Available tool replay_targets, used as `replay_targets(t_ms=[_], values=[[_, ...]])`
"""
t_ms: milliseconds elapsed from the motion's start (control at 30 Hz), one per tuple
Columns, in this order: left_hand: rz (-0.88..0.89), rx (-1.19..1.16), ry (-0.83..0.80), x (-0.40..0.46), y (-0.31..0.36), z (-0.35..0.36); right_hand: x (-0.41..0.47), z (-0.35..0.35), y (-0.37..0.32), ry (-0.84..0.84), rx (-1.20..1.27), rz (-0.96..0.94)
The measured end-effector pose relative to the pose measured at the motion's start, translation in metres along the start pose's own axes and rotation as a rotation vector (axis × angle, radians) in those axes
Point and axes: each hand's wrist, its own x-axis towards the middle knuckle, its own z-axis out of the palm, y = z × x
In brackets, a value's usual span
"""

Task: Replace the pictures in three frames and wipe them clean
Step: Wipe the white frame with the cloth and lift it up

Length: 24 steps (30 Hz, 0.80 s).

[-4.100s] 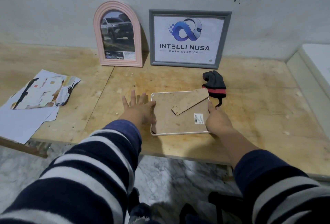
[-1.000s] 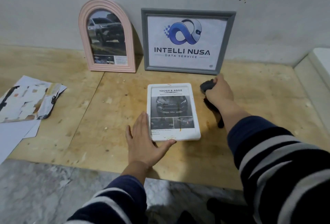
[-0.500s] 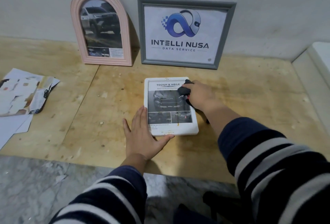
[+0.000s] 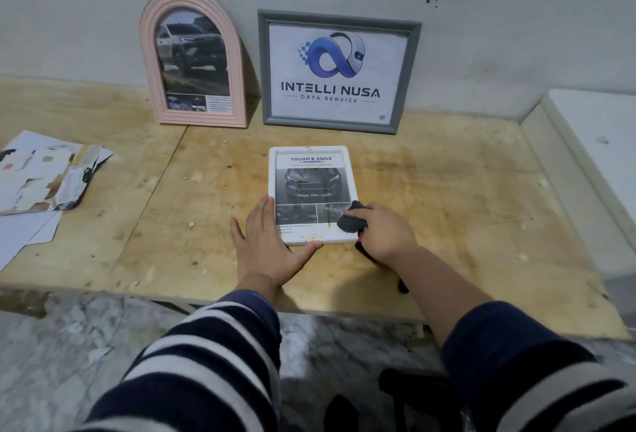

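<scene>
A white frame (image 4: 311, 152) lies face up on the wooden tabletop (image 4: 447, 197), showing a dark car picture headed "TOUGH & AGILE". My left hand (image 4: 266, 247) lies flat with fingers apart against the frame's lower left corner, thumb along its bottom edge. My right hand (image 4: 385, 230) is closed on a black cloth with red trim (image 4: 349, 221), pressed on the frame's lower right corner. A pink arched frame (image 4: 192, 58) with a car photo and a grey frame (image 4: 339, 70) with a blue logo print lean on the wall behind.
Torn and loose papers (image 4: 41, 180) lie at the table's left edge. A white ledge (image 4: 599, 142) rises along the right side. The table's front edge runs just under my forearms, with marble floor (image 4: 51, 362) below.
The frame went from back up to face up. My right hand picked up the cloth beside it and has moved it from the frame's upper right down to its lower right corner.
</scene>
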Motion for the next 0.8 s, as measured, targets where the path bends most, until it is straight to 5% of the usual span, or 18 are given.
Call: replay_targets(t_ms=[300, 533, 800], values=[[0.006, 0.015, 0.001, 0.0, -0.001, -0.001, 0.012, -0.046, -0.028, -0.22, 0.109, 0.146], [0.038, 0.011, 0.013, 0.001, -0.002, -0.001, 0.086, -0.064, -0.043, 0.125, 0.171, 0.065], [0.037, 0.005, 0.015, 0.006, -0.007, 0.007, 0.126, -0.034, -0.054, 0.03, -0.026, 0.055]])
